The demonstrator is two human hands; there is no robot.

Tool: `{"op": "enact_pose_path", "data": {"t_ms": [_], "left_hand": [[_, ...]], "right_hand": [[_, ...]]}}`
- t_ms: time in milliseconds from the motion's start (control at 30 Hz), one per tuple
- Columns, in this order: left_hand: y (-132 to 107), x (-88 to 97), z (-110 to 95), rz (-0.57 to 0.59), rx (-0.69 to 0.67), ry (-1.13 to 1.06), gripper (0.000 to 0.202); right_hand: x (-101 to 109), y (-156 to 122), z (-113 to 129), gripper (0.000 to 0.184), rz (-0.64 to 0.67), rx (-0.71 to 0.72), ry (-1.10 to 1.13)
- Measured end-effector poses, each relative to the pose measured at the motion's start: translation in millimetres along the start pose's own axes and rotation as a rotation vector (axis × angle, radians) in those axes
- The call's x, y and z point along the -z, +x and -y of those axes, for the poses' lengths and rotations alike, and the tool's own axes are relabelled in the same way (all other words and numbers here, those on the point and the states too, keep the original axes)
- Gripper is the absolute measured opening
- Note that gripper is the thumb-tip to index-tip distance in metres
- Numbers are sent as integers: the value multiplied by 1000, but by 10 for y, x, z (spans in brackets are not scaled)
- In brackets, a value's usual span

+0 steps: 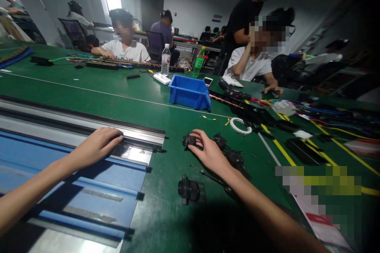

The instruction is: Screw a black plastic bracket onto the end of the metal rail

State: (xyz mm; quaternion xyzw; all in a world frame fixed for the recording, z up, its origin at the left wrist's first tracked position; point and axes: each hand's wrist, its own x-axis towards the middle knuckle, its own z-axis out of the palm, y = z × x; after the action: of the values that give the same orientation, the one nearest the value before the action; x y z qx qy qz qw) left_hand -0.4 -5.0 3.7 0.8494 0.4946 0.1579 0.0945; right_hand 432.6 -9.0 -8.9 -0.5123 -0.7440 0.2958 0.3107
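At lower centre of the frame, the right hand [208, 152] reaches across the green worktable [148, 102] and pinches a black round connector [188, 141] between thumb and fingertips; the connector sits on the table just left of the hand. Three more black connectors lie close by: one [220, 141] just beyond the knuckles, one [235, 158] to the right of the wrist, and a larger one [188, 190] lower down, apart from the hand.

At lower left, the left hand [95, 148] lies palm down with loosely bent fingers on the metal rail [74, 120] of a conveyor with a blue belt [89, 182]; it grips nothing.

Farther back, at centre, stands a blue plastic bin [190, 93], with a white roll of tape [240, 125] to its lower right. A clear water bottle [165, 60] and a green bottle [198, 62] stand behind the bin. Wire harnesses [297, 110] spread over the right side of the table, where other people sit.
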Motion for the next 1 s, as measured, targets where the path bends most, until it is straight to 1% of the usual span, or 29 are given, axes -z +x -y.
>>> {"op": "enact_pose_path", "data": {"t_ms": [67, 200, 267, 367, 467, 533, 633, 733, 833, 933, 1000], "left_hand": [[-2, 13, -15, -1, -10, 3, 38], [2, 56, -60, -38, -67, 44, 36], [28, 93, -112, -64, -111, 100, 34], [123, 155, -264, -56, -179, 163, 32], [284, 175, -496, -12, -240, 147, 32], [414, 138, -659, -2, -273, 85, 34], [618, 4, -850, 20, -344, -46, 42], [794, -162, -946, 47, -392, -81, 53], [898, -272, -974, 80, -423, -98, 58], [922, -302, -983, 83, -405, -102, 57], [915, -299, -989, 79, -374, -95, 56]], "right_hand": [[-39, 7, 71, 44, 19, 22, -26], [-75, 31, 264, 26, 61, 82, -130], [-100, 56, 364, 22, 94, 117, -176], [-192, 117, 471, 24, 146, 167, -211], [-327, 195, 512, 27, 164, 214, -210], [-402, 240, 514, 29, 162, 237, -196], [-462, 269, 503, 31, 146, 260, -172], [-485, 250, 481, 32, 136, 274, -151], [-498, 231, 450, 35, 139, 286, -127], [-424, 267, 464, 43, 170, 296, -106], [-260, 294, 545, 50, 194, 299, -97]]}}
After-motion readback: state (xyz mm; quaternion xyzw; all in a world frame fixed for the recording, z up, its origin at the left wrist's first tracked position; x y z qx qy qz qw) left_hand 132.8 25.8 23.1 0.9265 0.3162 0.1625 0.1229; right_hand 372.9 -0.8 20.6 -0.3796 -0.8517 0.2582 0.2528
